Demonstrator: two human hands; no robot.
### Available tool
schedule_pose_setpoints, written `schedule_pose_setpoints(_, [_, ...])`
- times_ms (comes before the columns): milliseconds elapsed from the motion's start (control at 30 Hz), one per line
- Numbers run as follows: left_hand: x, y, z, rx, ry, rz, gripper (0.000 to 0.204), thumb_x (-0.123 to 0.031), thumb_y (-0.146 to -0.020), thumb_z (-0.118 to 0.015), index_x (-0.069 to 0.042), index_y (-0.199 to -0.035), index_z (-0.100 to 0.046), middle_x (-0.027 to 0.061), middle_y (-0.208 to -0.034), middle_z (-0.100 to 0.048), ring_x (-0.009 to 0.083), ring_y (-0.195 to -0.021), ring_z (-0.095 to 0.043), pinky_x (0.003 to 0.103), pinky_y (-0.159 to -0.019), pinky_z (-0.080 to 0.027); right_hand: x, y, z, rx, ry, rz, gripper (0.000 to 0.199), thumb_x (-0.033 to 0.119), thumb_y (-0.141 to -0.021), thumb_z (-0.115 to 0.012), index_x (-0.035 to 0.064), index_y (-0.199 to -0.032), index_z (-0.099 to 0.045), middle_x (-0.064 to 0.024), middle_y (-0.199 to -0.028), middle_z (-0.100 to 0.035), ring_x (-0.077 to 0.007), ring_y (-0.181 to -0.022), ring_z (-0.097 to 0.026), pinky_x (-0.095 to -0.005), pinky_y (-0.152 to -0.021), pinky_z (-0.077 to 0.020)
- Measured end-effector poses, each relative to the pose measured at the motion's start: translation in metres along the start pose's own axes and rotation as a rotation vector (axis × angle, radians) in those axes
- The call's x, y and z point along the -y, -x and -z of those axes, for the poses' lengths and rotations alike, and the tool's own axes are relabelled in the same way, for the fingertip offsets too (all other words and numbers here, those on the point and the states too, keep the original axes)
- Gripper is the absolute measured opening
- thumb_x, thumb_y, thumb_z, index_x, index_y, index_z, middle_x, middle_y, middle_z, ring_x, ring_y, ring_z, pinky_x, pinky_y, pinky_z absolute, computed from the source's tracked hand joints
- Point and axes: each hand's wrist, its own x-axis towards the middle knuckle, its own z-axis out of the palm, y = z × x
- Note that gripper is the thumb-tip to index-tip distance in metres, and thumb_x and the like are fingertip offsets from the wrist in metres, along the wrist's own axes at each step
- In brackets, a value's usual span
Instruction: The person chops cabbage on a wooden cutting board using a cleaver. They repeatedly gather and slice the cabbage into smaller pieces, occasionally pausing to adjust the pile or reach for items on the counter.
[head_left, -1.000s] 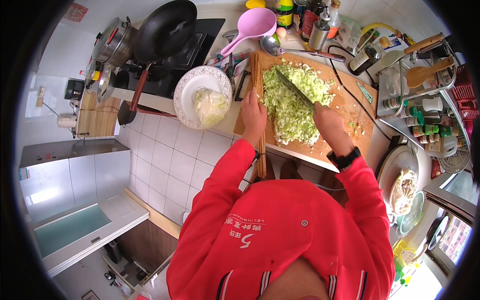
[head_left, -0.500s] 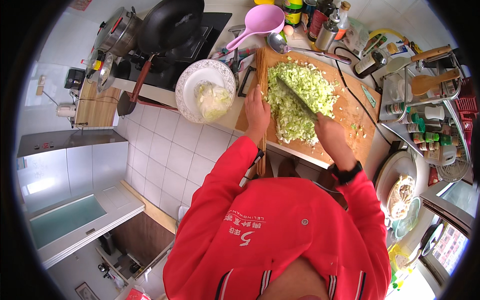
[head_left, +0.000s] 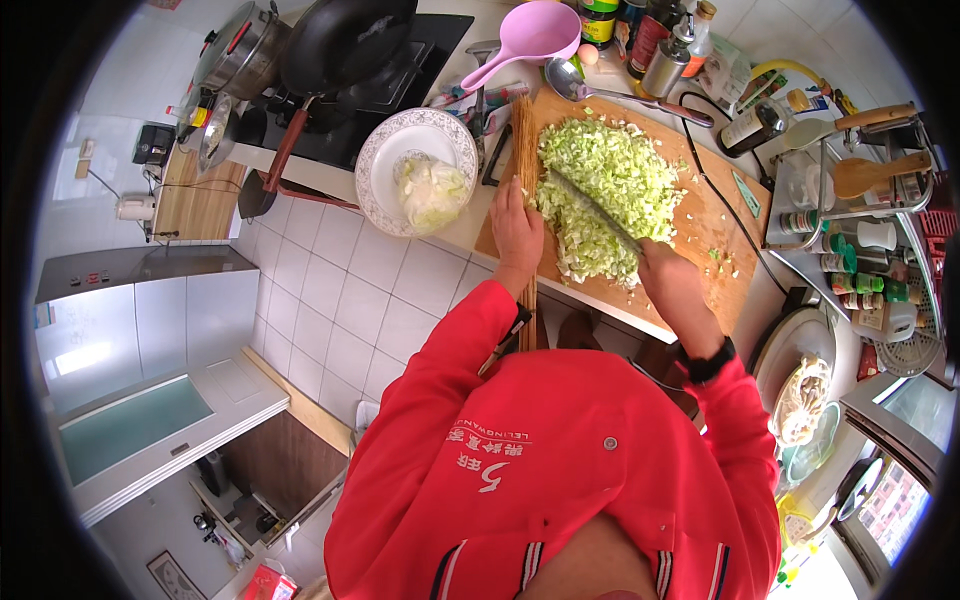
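My right hand (head_left: 672, 285) is closed around the handle of a kitchen knife, whose dark blade (head_left: 592, 208) slants into a wide heap of finely chopped pale green cabbage (head_left: 630, 165). The heap covers much of a wooden cutting board (head_left: 720, 230). At the board's left edge, my left hand (head_left: 518, 232) lies with fingers stretched forward over a long straw-coloured bundle of thin stalks (head_left: 525, 140). Its thumb points toward the cabbage. Left of that hand, a white patterned plate (head_left: 376, 160) bears a wrapped, pale green lump (head_left: 432, 193).
A pink ladle-like pan (head_left: 540, 33), a large metal spoon (head_left: 620, 95) and bottles stand behind the board. A black cable (head_left: 725, 205) runs along its right side, beside a spice rack (head_left: 850, 212). A black wok (head_left: 345, 50) sits on the stove at the far left.
The knife has come slightly nearer to me through the cabbage, its blade still angled the same way. My left hand stays on the stalk bundle. The whole view has shifted a little.
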Motion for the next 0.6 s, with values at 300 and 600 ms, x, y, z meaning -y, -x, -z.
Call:
schedule_pose_setpoints(300, [-0.005,0.0,-0.002,-0.003,-0.053,0.001,0.053,-0.004,-0.08,-0.05,0.003,-0.132,-0.044,0.0237,-0.131,-0.048,0.0406,-0.118,-0.046,0.047,-0.103,-0.034,-0.008,-0.017,0.009,0.04,-0.035,-0.073,0.019,0.014,-0.087,-0.053,0.0049,-0.102,-0.06,-0.0187,-0.076,-0.063,-0.0369,-0.07,-0.062,-0.0461,-0.061,-0.0504])
schedule_pose_setpoints(600, [0.004,-0.02,-0.004,0.023,-0.03,-0.125,0.052,-0.005,-0.08,-0.051,0.001,-0.131,-0.046,0.0203,-0.124,-0.052,0.0389,-0.113,-0.049,0.045,-0.098,-0.038,-0.013,-0.024,0.011,0.022,0.073,-0.126,0.015,0.012,-0.088,-0.05,0.0054,-0.098,-0.058,-0.0176,-0.075,-0.063,-0.0368,-0.067,-0.063,-0.046,-0.057,-0.0513])
